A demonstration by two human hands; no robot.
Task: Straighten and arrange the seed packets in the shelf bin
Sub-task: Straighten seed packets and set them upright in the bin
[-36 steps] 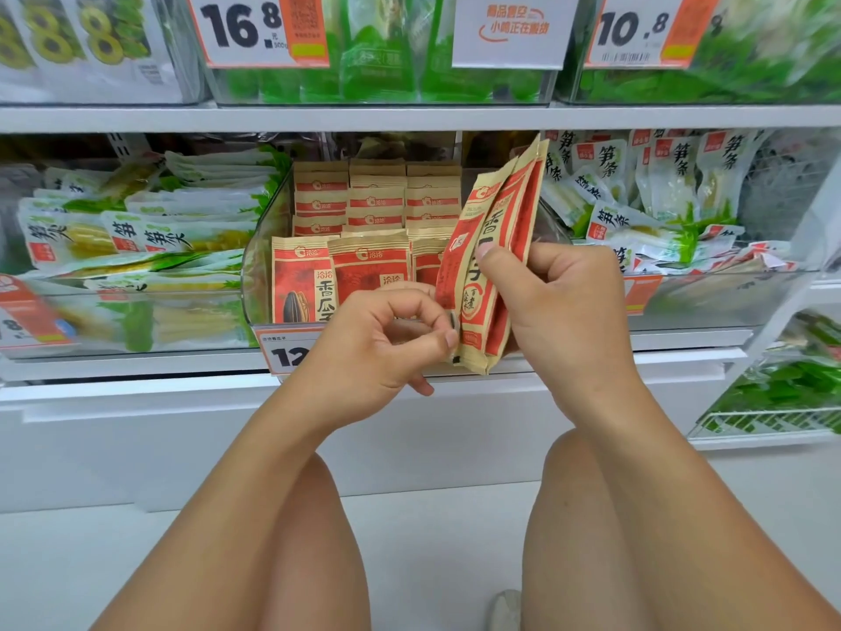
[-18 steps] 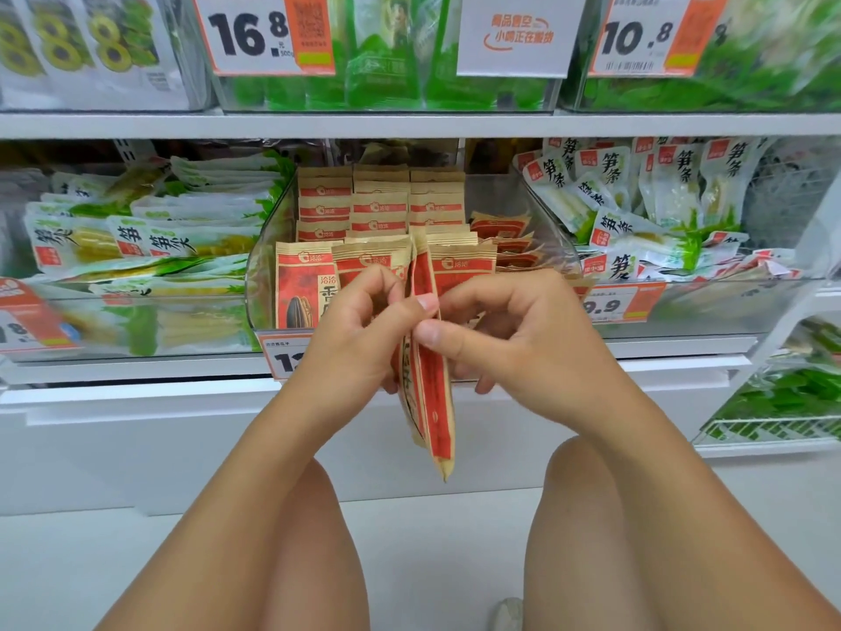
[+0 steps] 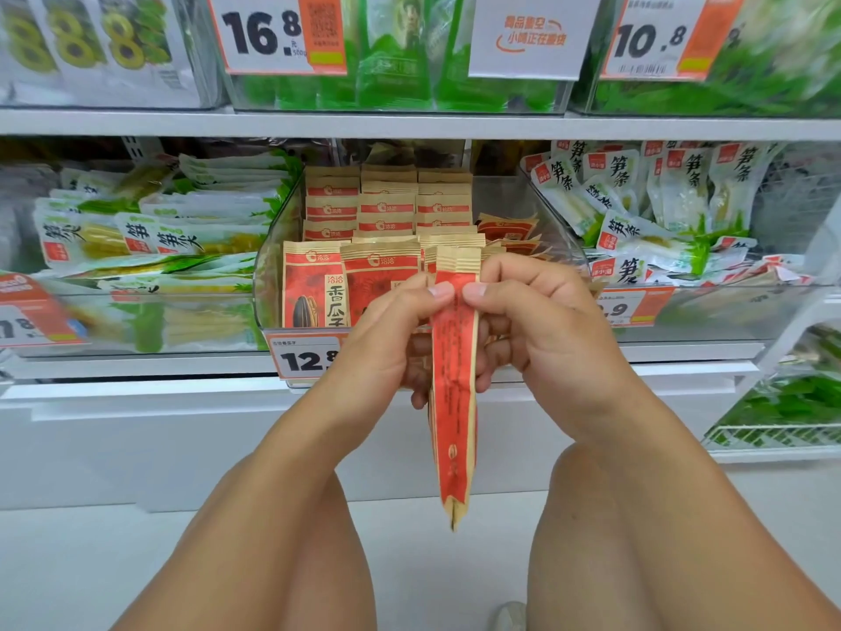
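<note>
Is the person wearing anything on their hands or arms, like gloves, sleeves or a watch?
Nothing shows. The left hand and right hand are bare, with no gloves and no rings visible on the fingers. Both forearms are uncovered right down to the frame's lower edge: no sleeves, watch or bracelet. The nails look short and unpainted.

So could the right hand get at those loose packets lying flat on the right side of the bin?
Probably not yet: the right hand and left hand both pinch held packets. The loose packets lie uncovered.

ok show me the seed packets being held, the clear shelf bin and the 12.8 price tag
held seed packets (image 3: 454, 403), head view, red face below the thumbs
clear shelf bin (image 3: 553, 207), head view, bare right wall
12.8 price tag (image 3: 302, 361), head view, black digits
</note>
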